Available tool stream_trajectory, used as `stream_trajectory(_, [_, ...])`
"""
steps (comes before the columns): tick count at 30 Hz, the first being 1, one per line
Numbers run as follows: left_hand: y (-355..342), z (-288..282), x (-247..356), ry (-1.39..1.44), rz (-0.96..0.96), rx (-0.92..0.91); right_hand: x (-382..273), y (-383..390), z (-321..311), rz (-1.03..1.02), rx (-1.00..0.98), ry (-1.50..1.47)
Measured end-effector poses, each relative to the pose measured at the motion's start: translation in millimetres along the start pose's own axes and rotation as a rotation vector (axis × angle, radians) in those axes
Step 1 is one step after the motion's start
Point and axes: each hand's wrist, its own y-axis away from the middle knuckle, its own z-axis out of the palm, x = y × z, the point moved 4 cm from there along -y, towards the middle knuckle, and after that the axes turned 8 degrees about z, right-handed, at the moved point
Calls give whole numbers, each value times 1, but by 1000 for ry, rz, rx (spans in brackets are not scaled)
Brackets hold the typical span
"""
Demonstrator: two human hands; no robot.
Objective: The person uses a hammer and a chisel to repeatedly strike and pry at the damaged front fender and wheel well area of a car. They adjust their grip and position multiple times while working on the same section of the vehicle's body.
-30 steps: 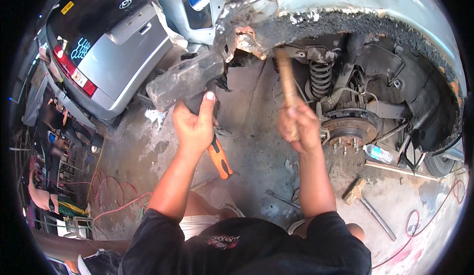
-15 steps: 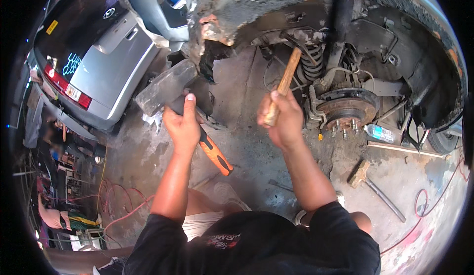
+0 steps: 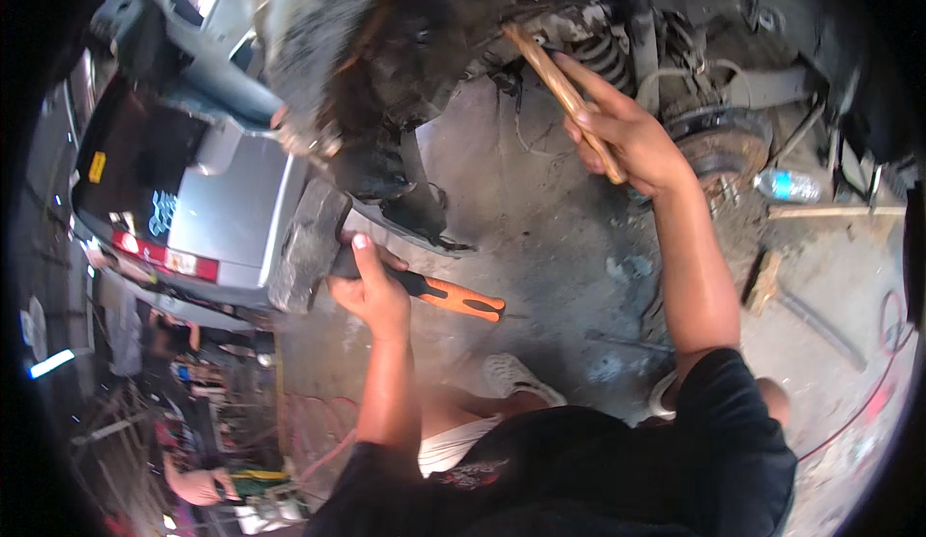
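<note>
My left hand is closed round the neck of a sledgehammer, thumb up along it. Its block-shaped grey head stands just below the ragged lower end of a car's torn body panel; whether they touch I cannot tell. The orange and black handle points right. My right hand grips a hammer by its wooden handle, raised inside the open wheel arch. That hammer's head is lost against the dark, blurred metal. Behind and beside this hand are a coil spring and a rusty brake disc.
A silver car stands at the left, with a person farther back. On the floor at right lie a block-headed hammer, a plastic bottle, a wooden strip and a red hose.
The whole view has shifted and tilted. My right hand has risen farther into the wheel arch, its hammer handle now slanting up-left. The sledgehammer has turned, its head more upright and its handle nearly level.
</note>
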Motion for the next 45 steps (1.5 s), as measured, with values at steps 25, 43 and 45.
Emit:
stream_trajectory(25, [-49,-10,23,176,-276,-82,70,-40,87,4,-387,31])
stream_trajectory(43, [-49,-3,31,156,-293,-107,48,-35,80,-35,-183,65])
stream_trajectory(45, [-45,2,33,162,-316,-89,72,-32,104,-280,-136,154])
